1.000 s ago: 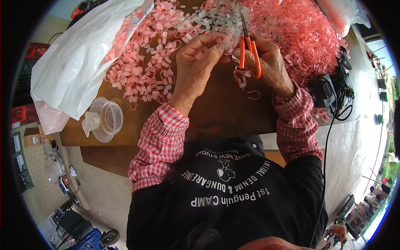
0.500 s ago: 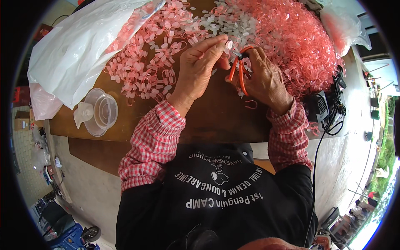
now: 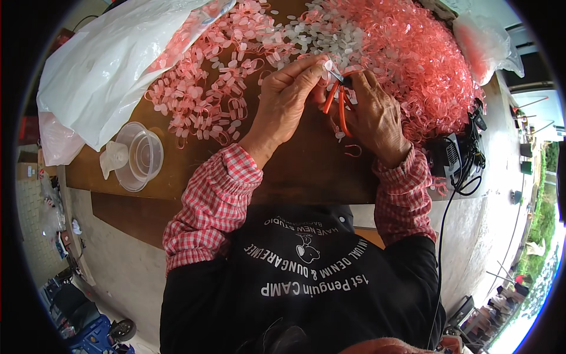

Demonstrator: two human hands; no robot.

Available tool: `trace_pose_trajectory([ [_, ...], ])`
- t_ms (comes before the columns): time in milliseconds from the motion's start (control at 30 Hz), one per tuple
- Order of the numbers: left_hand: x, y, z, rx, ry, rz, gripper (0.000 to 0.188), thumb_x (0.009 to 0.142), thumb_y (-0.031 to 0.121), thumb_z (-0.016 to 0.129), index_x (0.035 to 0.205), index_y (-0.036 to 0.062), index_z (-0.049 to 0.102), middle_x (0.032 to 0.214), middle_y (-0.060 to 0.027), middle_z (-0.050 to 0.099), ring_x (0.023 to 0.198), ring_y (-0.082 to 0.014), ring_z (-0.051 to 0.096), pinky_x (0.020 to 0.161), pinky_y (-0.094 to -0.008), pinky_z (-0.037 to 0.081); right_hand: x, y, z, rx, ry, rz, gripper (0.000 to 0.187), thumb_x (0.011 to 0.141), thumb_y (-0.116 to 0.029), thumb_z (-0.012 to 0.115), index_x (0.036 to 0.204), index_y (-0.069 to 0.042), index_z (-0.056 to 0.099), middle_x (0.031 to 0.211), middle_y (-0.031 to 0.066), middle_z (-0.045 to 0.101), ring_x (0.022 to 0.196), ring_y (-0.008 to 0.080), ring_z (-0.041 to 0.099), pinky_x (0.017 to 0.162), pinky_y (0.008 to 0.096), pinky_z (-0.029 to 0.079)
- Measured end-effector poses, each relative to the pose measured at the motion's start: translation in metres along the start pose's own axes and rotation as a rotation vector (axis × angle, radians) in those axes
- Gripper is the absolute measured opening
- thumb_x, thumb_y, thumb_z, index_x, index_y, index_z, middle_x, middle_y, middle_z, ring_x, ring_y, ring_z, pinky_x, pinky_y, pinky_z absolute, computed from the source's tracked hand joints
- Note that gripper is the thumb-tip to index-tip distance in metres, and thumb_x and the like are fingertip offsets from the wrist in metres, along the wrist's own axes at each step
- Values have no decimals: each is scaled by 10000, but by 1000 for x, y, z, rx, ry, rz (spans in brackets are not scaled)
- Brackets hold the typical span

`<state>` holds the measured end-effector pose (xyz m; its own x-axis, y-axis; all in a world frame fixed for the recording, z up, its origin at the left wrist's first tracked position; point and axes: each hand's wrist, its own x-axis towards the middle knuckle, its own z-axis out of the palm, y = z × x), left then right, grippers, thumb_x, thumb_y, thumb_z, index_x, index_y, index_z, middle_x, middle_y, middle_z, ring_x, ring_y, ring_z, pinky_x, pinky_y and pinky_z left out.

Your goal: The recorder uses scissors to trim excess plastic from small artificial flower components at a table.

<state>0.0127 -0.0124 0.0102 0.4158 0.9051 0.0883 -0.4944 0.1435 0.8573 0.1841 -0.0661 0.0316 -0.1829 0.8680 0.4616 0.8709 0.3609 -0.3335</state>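
Observation:
My left hand [image 3: 285, 94] pinches a small pale plastic piece [image 3: 328, 65] between thumb and fingertips. Wrapped in my right hand [image 3: 377, 115] is a pair of orange-handled cutters [image 3: 342, 109], with its metal tips up against that piece. How far the blades are apart is too small to make out. Both hands are above the brown table, between two heaps. To the left spreads a heap of pink looped pieces with pale oval tabs [image 3: 197, 97]; to the right rises a bigger pile of glossy pink plastic pieces [image 3: 413, 71]. Loose whitish ovals [image 3: 321, 36] lie beyond my hands.
A large white plastic bag [image 3: 109, 71] covers the table's left side, near a clear round tub [image 3: 146, 158]. Black cables [image 3: 470, 165] and a small dark box lie at the right edge. One pink loop [image 3: 352, 151] rests below the cutters. A clear bag [image 3: 483, 44] stands far right.
The cutters' tips and the pale piece have shifted slightly, staying close together. My right wrist sits a little lower. The whole view has tilted a bit.

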Motion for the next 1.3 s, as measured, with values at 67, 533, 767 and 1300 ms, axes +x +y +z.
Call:
trace_pose_trajectory([
  [67,-1,2,1,6,9,5,280,951,174,615,1196,41,641,885,-11,609,702,-99,525,625,-236,470,0,-2,0,-30,3,2,419,836,-323,703,1053,-15,520,933,156,564,679,364,625,558,427,499],
  [533,1,1,-6,134,77,101,268,948,168,620,1172,24,649,911,-9,651,690,-81,522,597,-201,424,-1,-1,-2,-58,-31,160,320,879,-308,663,784,-43,510,658,155,582,596,396,580,509,428,451],
  [767,-5,1,4,365,-3,207,280,937,130,630,1188,5,633,929,-31,668,735,-79,605,670,-213,501,7,-2,-6,635,3,407,171,874,-139,705,1006,-41,657,739,-41,598,671,23,492,573,216,427],
  [1300,-5,-7,5,840,-102,624,320,819,-48,651,1132,20,641,917,-79,675,781,-148,654,698,-258,536,6,19,5,916,198,474,160,919,-182,627,911,-22,623,684,-15,585,556,57,511,501,223,404],
])
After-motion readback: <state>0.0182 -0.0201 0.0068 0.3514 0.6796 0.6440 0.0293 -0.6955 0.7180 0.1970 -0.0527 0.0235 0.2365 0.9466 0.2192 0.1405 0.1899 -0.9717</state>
